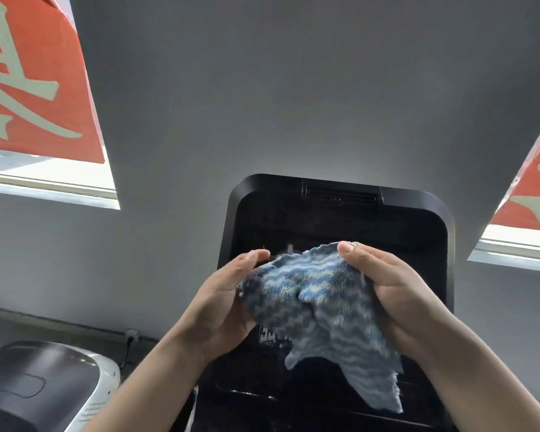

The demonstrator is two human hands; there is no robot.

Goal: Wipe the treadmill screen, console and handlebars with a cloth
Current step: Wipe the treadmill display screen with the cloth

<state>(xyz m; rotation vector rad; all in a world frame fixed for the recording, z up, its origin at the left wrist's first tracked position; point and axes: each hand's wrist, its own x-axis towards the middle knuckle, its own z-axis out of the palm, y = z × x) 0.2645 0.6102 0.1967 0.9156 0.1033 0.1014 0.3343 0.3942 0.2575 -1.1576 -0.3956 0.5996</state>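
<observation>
Hidden: lower screen (pixel 337 219) behind cloth (pixel 318 310) & hands; console (pixel 309 397) dark, detail unreadable; handlebars not seen.
Count: 1 cloth, 1 screen, 2 hands, 2 red banners (11 & 3 o'clock), 1 machine w/ grey cover (pixel 41 385) at 7 o'clock.
Cloth: blue-white wavy, centre frame, in front of screen. Long axis 10→5 o'clock, loose corner hanging down.
Left hand (pixel 228 310), right hand (pixel 396 294): fingers of each grasping cloth.

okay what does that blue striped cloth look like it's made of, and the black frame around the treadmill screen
The cloth looks like soft microfibre or terry: fuzzy nap, wavy blue and pale stripes, a frayed lower edge, and it drapes limply. The screen frame looks like moulded black plastic, smooth with a slight sheen, rounded corners and a slotted vent at top.
</observation>
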